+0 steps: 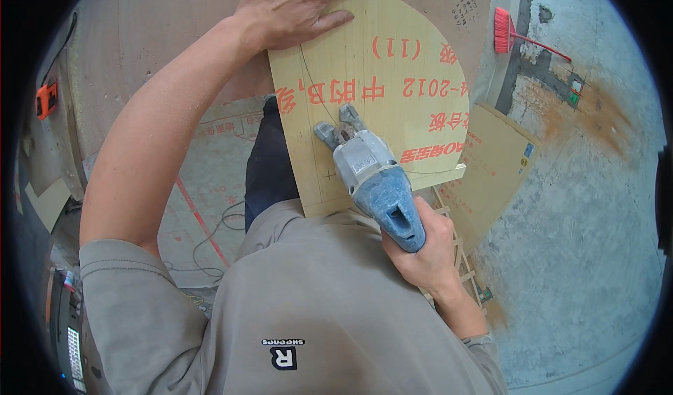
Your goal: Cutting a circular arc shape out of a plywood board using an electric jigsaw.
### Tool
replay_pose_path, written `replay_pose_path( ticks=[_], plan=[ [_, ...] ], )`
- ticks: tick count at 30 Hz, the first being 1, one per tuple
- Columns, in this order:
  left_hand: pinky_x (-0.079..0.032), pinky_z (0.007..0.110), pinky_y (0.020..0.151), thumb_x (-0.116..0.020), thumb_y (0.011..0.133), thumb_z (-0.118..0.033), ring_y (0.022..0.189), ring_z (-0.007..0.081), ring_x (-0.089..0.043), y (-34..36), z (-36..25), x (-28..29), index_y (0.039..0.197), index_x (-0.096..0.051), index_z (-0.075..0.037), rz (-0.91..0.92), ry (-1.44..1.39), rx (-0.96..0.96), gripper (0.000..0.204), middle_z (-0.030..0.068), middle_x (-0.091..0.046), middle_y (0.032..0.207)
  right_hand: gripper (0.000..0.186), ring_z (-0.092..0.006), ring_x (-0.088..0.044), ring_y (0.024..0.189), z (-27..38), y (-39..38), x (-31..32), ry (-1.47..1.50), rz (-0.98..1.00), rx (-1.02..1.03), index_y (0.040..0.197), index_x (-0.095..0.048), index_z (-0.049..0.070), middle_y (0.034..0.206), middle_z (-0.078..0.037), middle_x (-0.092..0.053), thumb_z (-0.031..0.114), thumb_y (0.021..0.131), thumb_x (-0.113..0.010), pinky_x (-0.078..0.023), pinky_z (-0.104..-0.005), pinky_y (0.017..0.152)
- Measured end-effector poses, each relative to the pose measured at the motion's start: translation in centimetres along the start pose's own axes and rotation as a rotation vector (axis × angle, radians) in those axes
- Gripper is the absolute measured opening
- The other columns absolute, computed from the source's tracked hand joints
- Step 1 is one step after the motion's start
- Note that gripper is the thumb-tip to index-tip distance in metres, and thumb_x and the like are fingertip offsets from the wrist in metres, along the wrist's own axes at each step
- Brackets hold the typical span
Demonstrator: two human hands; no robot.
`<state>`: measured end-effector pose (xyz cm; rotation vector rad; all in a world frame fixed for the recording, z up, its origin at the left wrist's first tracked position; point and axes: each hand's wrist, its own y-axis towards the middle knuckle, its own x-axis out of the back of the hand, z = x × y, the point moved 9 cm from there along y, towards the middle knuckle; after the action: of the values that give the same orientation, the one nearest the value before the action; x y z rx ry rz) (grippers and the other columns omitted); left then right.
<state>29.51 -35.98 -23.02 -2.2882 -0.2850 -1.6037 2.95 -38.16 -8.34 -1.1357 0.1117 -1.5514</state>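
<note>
My left hand (301, 13) lies with fingers spread on the top left corner of a pale yellow board (378, 58), which has a curved right edge, red printing and thin drawn lines. My right hand (427, 251) grips the rear of a power saw (385, 199) with a blue housing and silver front. Its metal foot rests on the board near a curved drawn line, left of the middle; I cannot make out the blade.
Brown sheet wood (161, 37) lies at upper left beside an orange tool (46, 100). A red broom (503, 30), a second panel (494, 164) and slats lie right on grey concrete (582, 220). A cable (214, 237) runs below left; a laptop (73, 342) sits lower left.
</note>
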Motion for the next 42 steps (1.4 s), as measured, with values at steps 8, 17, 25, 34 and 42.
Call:
replay_pose_path(
  ticks=[8, 17, 25, 34, 42],
  plan=[
    [-0.011, 0.070, 0.124, -0.047, 0.103, -0.053, 0.158, 0.0326, -0.025, 0.1, 0.1, -1.3, 0.156, -0.047, -0.021, -0.012, -0.009, -0.013, 0.062, 0.0079, -0.032, 0.170, 0.021, -0.0326, -0.067, 0.065, -0.2, 0.1, 0.0, 0.005, -0.003, -0.013, 0.091, -0.061, 0.002, 0.074, -0.015, -0.065, 0.002, 0.076, -0.076, -0.052, -0.0368, 0.065],
    [-0.006, 0.068, 0.126, -0.044, 0.104, -0.053, 0.160, 0.0308, -0.019, 1.3, 0.0, -0.3, 0.159, -0.041, -0.022, 0.137, 0.010, -0.045, 0.063, 0.0081, -0.026, 0.172, 0.028, -0.0457, -0.066, 0.080, -2.5, -0.3, 0.0, -0.017, 0.092, -0.092, 0.091, -0.058, 0.004, 0.084, -0.020, -0.066, 0.009, 0.075, -0.080, -0.053, -0.0475, 0.068],
    [-0.001, 0.068, 0.126, -0.043, 0.104, -0.054, 0.161, 0.0292, -0.012, 1.7, 1.5, -3.3, 0.161, -0.039, -0.025, 0.195, 0.011, -0.048, 0.063, 0.0068, -0.021, 0.174, 0.028, -0.0448, -0.065, 0.076, -3.4, -1.0, 0.4, -0.039, 0.079, -0.052, 0.090, -0.058, 0.004, 0.081, -0.019, -0.065, 0.009, 0.073, -0.080, -0.053, -0.0466, 0.066],
    [-0.002, 0.075, 0.122, -0.042, 0.105, -0.055, 0.161, 0.0309, -0.014, -1.2, 0.2, 0.4, 0.160, -0.040, -0.025, -0.325, -0.386, -0.345, 0.063, 0.0066, -0.022, 0.173, 0.027, -0.0444, -0.066, 0.076, -2.6, -0.7, -0.1, -0.057, 0.101, -0.012, 0.092, -0.059, 0.003, 0.080, -0.018, -0.065, 0.006, 0.073, -0.078, -0.053, -0.0467, 0.066],
    [0.000, 0.073, 0.123, -0.041, 0.105, -0.055, 0.161, 0.0310, -0.015, 0.3, -0.3, -0.1, 0.160, -0.041, -0.026, 0.223, -0.028, 0.005, 0.062, 0.0070, -0.023, 0.173, 0.020, -0.0345, -0.066, 0.062, -0.9, 0.0, -0.2, -0.001, -0.009, 0.023, 0.088, -0.060, 0.002, 0.071, -0.015, -0.064, 0.002, 0.076, -0.075, -0.051, -0.0368, 0.062]
  ],
)
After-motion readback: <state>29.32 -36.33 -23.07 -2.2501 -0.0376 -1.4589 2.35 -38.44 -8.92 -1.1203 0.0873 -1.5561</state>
